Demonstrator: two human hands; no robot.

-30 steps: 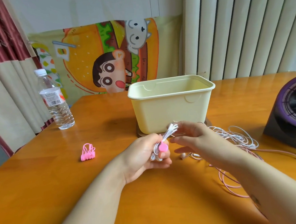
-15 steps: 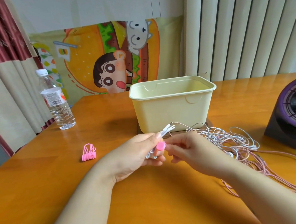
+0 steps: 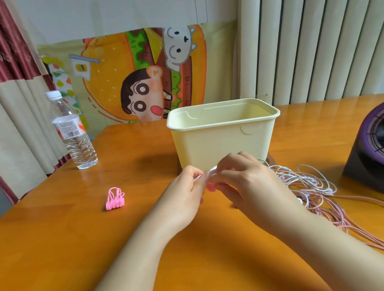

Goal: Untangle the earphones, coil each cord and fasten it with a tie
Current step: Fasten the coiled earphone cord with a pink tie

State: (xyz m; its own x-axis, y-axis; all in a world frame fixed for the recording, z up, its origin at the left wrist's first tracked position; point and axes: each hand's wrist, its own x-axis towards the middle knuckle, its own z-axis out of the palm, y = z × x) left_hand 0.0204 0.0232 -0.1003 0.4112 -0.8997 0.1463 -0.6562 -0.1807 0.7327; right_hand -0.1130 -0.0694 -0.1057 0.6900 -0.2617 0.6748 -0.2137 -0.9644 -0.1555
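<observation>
Earphone coil [image 3: 211,173] | left hand [image 3: 184,190] and right hand [image 3: 249,182] both pinch it at pink tie [image 3: 210,187] | tangled cords [image 3: 305,181] at hands' 3 o'clock

1. The clear plastic water bottle with a white cap [image 3: 74,139] carried a white paper label [image 3: 68,128] with rows of fine print, too small and blurred to be read.
2. The colourful burger-and-cartoon poster on the wall [image 3: 118,66] showed drawings only; no letters could be made out on it.
</observation>
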